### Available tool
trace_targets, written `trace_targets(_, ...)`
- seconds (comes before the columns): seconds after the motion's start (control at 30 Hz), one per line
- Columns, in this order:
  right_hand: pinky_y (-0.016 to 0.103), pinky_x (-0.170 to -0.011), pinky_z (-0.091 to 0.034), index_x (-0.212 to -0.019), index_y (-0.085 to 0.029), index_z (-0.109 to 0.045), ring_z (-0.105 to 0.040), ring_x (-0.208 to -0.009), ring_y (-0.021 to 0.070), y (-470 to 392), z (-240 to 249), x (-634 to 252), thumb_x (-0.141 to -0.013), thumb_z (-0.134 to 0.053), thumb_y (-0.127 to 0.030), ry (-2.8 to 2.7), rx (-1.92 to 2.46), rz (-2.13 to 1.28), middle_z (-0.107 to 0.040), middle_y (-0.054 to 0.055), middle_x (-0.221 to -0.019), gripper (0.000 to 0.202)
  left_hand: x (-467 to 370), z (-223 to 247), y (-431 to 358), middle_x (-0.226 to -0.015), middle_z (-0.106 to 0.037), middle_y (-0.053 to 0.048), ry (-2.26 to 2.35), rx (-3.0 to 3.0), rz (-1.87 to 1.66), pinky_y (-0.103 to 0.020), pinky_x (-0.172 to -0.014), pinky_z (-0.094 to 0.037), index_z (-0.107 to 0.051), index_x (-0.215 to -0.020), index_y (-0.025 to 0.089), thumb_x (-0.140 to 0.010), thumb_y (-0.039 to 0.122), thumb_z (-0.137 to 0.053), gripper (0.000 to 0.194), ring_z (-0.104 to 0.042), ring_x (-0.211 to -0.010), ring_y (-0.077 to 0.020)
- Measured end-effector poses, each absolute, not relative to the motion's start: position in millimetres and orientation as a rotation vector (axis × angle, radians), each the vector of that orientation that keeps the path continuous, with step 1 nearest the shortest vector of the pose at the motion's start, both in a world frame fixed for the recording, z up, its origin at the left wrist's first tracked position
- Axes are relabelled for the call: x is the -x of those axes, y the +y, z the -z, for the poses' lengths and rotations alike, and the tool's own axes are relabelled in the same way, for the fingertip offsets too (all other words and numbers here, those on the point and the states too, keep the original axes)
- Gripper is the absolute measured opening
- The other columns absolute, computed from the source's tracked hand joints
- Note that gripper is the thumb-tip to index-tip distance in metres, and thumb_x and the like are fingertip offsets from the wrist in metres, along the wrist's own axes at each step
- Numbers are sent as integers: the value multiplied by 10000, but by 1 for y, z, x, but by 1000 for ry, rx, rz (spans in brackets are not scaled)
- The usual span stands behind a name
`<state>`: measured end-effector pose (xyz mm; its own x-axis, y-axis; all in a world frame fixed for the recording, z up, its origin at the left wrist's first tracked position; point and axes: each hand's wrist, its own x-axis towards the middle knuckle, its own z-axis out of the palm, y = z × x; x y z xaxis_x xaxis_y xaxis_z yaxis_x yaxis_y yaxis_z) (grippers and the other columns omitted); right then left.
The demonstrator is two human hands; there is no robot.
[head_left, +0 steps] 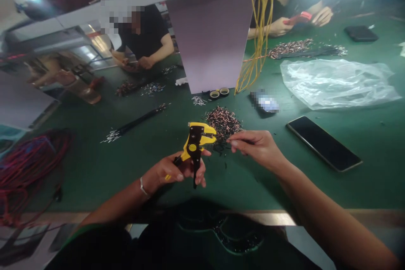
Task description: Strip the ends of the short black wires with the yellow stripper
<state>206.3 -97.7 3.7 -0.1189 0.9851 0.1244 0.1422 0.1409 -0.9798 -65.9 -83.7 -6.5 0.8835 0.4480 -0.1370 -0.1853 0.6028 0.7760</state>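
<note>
My left hand (pixel 167 168) is wrapped round the handles of a yellow and black wire stripper (pixel 193 145), whose jaws point right. Opposite the jaws, my right hand (pixel 262 147) pinches a short dark wire (pixel 229 140); only its tip shows at the fingers. A small gap separates the wire from the stripper's jaws. Just behind both hands, a pile of short wire pieces with copper-coloured ends (pixel 224 120) lies on the green table (pixel 152 156). Dark scraps are scattered at the pile's near side.
Left of the stripper lies a bundle of black wires (pixel 136 122). Red cable coils (pixel 28 168) fill the left edge. A black phone (pixel 324 143), a plastic bag (pixel 338 82) and hanging yellow wires (pixel 261 29) are on the right. Tape rolls (pixel 219 93) sit by the divider (pixel 211 38). Co-workers sit opposite.
</note>
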Motion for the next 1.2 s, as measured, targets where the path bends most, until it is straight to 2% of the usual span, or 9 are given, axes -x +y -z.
trace_targets(0.17,254,-445,-443,-767,-205,-813,-560,-480,118,-100,-4,-204,-751,-675,-294,-1491,1154,-1110,-709,21,-580,165,63,4,-87,-845,-605,-49,355,-854,-361,-532,-894,-480,-523,-1315,164,-586,178,-711,752,-603,-790,-223)
trace_targets(0.37,260,-471,-452,-763,-205,-814,-586,-513,128,-101,-4,-202,-745,-678,-284,-1468,1151,-1146,-699,19,-577,158,64,11,-83,-855,-606,-52,333,-863,-331,-492,-807,-515,-522,-1319,165,-568,169,-715,775,-588,-740,-205)
trace_targets(0.63,267,-480,-459,-765,-206,-811,-593,-526,135,-99,-3,-203,-741,-680,-284,-1472,1134,-1147,-696,21,-583,155,66,16,-80,-842,-607,-56,308,-837,-326,-397,-702,-492,-539,-1299,174,-531,152,-719,789,-587,-721,-207)
trace_targets(1.0,266,-474,-448,-778,-186,-810,-578,-503,132,-99,-3,-203,-756,-683,-312,-1501,1119,-1143,-692,27,-578,181,67,16,-82,-824,-603,-59,284,-840,-331,-369,-672,-470,-530,-1285,142,-566,148,-705,740,-587,-710,-204)
trace_targets(1.2,272,-493,-451,-774,-189,-816,-575,-506,127,-99,-3,-203,-746,-679,-274,-1486,1119,-1154,-687,28,-577,164,67,15,-82,-813,-605,-56,290,-831,-340,-357,-657,-473,-555,-1256,146,-568,154,-714,706,-583,-694,-195)
